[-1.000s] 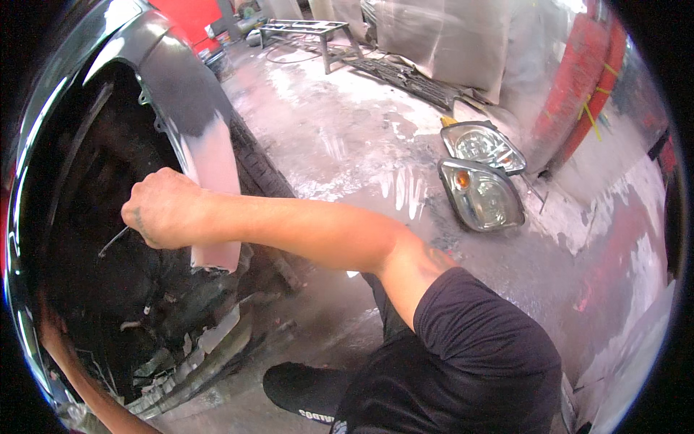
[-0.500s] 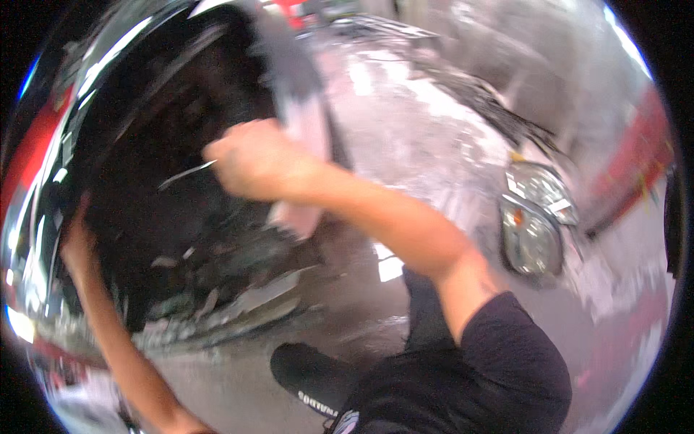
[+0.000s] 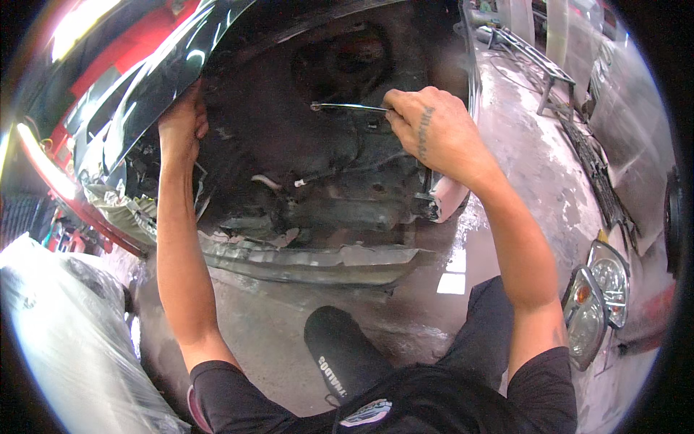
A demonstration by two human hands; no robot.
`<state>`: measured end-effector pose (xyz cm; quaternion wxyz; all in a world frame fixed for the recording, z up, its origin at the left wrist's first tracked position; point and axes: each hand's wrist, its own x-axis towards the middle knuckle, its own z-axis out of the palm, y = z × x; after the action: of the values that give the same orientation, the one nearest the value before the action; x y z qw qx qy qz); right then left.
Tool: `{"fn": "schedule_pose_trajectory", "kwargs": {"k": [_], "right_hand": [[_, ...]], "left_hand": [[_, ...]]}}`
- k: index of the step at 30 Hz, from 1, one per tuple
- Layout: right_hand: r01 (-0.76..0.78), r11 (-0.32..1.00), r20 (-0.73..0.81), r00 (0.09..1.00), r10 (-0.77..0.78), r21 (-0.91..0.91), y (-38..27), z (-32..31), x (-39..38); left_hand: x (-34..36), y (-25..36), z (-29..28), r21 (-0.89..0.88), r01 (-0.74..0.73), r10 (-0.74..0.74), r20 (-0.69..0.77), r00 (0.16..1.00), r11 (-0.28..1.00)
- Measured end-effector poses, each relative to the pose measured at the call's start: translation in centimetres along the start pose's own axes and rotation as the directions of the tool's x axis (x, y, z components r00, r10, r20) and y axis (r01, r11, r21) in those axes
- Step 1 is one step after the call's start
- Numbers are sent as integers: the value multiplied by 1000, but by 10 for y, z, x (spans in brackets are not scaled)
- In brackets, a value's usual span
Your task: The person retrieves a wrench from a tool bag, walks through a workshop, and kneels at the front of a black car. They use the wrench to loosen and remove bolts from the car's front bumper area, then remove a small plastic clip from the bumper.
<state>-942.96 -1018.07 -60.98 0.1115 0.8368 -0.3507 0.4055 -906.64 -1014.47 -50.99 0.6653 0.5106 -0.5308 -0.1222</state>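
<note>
My right hand [image 3: 430,126] is closed round the handle of a thin metal wrench [image 3: 347,107]. The wrench's far end sits on a fastener inside the dark, dirty wheel well [image 3: 325,166] of a car. My left hand [image 3: 182,123] grips the inner edge of the glossy black fender [image 3: 155,79] at the left side of the opening. Hoses and grimy parts lie deep in the well, below the wrench.
Two removed headlights [image 3: 596,296] lie on the stained concrete floor [image 3: 520,173] at the right. A bent metal sill [image 3: 311,257] runs under the well. Clear plastic sheeting [image 3: 65,347] covers something at lower left. A metal stand [image 3: 535,61] is at the back right. My black shoe [image 3: 340,354] is below.
The view has swung right so the wheel well fills the middle. My right hand with the wrench has gone deeper into the well. My left hand has come up onto the fender edge.
</note>
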Motion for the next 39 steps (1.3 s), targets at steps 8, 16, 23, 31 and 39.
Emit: {"fn": "schedule_pose_trajectory", "kwargs": {"k": [8, 16, 23, 31, 39], "right_hand": [[-26, 999, 22, 999, 25, 45, -1, -3, 0], [8, 1000, -27, 1000, -7, 26, 0, -2, -1], [43, 999, -65, 997, -41, 30, 2, 1, -1], [25, 1000, -50, 998, -24, 15, 3, 4, -1], [22, 1000, -16, 1000, -22, 7, 1, 0, 0]], "left_hand": [[-3, 0, 7, 170, -130, 130, 11, 991, 977], [-6, 3, 3, 76, -32, 28, 57, 998, 997], [-6, -2, 8, 168, 23, -10, -75, 997, 986], [-1, -8, 7, 309, -151, 184, -79, 980, 939], [1, -11, -3, 206, -110, 101, 52, 993, 972]]}}
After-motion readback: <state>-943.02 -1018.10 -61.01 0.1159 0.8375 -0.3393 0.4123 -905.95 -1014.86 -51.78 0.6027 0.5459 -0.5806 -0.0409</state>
